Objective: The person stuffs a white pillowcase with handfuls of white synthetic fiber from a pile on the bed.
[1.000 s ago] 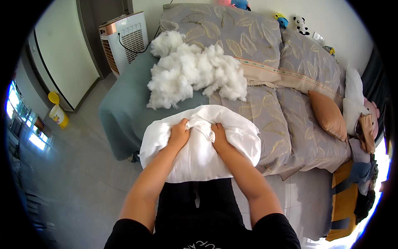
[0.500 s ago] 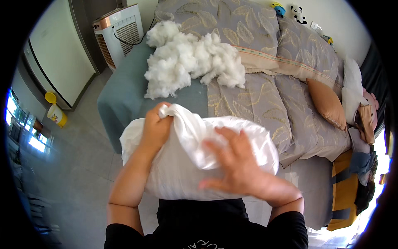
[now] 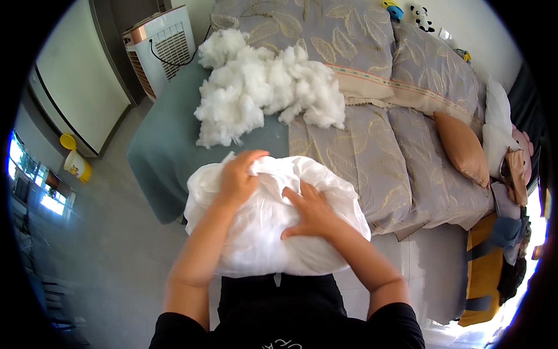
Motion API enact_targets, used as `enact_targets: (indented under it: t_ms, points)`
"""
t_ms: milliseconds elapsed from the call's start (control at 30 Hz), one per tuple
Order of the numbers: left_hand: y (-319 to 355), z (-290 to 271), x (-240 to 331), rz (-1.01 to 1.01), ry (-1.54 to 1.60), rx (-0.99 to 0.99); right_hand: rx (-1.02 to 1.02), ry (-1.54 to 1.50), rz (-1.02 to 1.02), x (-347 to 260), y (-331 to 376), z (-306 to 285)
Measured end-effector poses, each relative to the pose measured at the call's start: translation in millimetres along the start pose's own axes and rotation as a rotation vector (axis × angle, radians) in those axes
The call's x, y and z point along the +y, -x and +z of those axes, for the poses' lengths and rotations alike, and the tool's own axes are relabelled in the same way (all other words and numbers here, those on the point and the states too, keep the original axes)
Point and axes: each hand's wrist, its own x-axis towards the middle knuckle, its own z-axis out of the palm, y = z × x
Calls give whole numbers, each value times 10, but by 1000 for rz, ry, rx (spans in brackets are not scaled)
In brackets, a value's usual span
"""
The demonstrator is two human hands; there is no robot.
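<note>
A plump white cloth cover (image 3: 270, 247), bulging like a stuffed pillow, is in front of my body. My left hand (image 3: 237, 179) is closed on gathered cloth at its far edge, left of the middle. My right hand (image 3: 315, 212) presses on the top of the cover with its fingers spread, to the right of the gathered folds. What fills the cover is hidden. Beyond it, a heap of loose white fibre stuffing (image 3: 256, 87) lies across the far left part of the sofa.
The grey leaf-patterned sofa (image 3: 354, 157) has a teal cloth (image 3: 163, 134) over its left end. A brown cushion (image 3: 462, 148) leans at the right. An air cooler (image 3: 168, 49) stands at the back left, and a yellow and white bucket (image 3: 77, 167) on the floor.
My right hand has come down onto the cover. My left hand has lowered the raised flap of cloth, which now lies folded on top. The view has shifted slightly.
</note>
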Motion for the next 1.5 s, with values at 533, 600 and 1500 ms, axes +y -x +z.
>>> enact_targets:
  t_ms: [533,600,1500]
  points:
    - [-68,-306,363,110,-397,-594,61,-43,-607,-210,-369,-572]
    - [-43,-260,269,92,-510,-661,-19,96,-471,-177,-320,-540]
    - [-325,-203,26,-181,99,-307,35,372,200,271,-510,-739]
